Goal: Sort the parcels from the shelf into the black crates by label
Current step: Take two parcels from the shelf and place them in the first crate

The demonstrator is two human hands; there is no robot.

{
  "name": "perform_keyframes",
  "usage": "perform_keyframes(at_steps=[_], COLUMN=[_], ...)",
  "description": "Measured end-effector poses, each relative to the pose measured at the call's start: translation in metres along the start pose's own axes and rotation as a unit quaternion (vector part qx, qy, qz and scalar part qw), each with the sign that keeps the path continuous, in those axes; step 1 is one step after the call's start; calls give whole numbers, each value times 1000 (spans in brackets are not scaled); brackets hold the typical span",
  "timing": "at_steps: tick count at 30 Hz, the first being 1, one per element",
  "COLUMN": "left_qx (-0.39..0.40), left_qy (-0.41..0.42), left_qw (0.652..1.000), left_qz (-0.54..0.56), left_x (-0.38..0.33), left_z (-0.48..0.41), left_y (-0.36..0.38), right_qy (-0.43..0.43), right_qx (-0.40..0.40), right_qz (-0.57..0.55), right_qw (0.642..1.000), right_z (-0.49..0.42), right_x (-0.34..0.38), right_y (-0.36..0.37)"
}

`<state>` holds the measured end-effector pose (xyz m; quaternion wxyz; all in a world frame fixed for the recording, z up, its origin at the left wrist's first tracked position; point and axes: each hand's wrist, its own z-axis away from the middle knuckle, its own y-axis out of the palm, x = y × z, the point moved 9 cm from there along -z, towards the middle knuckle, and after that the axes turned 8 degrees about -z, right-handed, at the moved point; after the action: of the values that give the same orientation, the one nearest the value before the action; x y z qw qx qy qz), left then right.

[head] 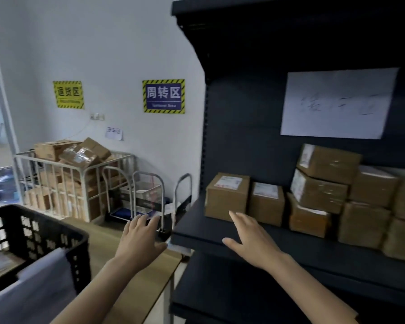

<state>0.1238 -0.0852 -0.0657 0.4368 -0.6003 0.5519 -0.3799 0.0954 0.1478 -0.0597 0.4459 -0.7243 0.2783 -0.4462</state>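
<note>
Several brown cardboard parcels with white labels stand on the dark shelf point(197, 230) at the right. The nearest parcel point(227, 197) sits at the shelf's left end, a smaller one point(267, 202) beside it, and a stack point(323, 178) further right. My right hand point(250, 239) stretches over the shelf with fingers straight, its fingertips just short of the nearest parcel. My left hand point(140, 239) is held out open left of the shelf, above the wooden table, empty. A black crate point(45, 232) stands at the lower left, with a white sheet and a parcel partly visible inside.
The wooden table point(136, 284) carries the crate. Behind it, a white wire cage cart point(73, 183) holds several cardboard boxes, with folding trolleys point(150, 197) beside it. Wall signs point(163, 96) hang on the white wall. A white paper sheet point(337, 104) is on the shelf's back panel.
</note>
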Motion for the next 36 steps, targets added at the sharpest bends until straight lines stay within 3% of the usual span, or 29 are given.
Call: perform_keyframes(at_steps=[10,18,27,36], left_qx=[-3,3,3,21], left_qy=[50,60,70,60], left_qw=[999,998,997,996], left_qz=[7,2,24,58], left_x=[-162,-231,-245,-195], left_z=[-7,-8,-19,-57], left_y=[1,5,11,29], right_qy=[34,36,53,54], right_qx=[-9,-9,-5,-28], right_qz=[6,8,7,-7], right_qw=[999,999,999,998], right_z=[56,82,84,41], right_x=[-126,-178,-189,-165], right_y=[-73,-103,-107,-91])
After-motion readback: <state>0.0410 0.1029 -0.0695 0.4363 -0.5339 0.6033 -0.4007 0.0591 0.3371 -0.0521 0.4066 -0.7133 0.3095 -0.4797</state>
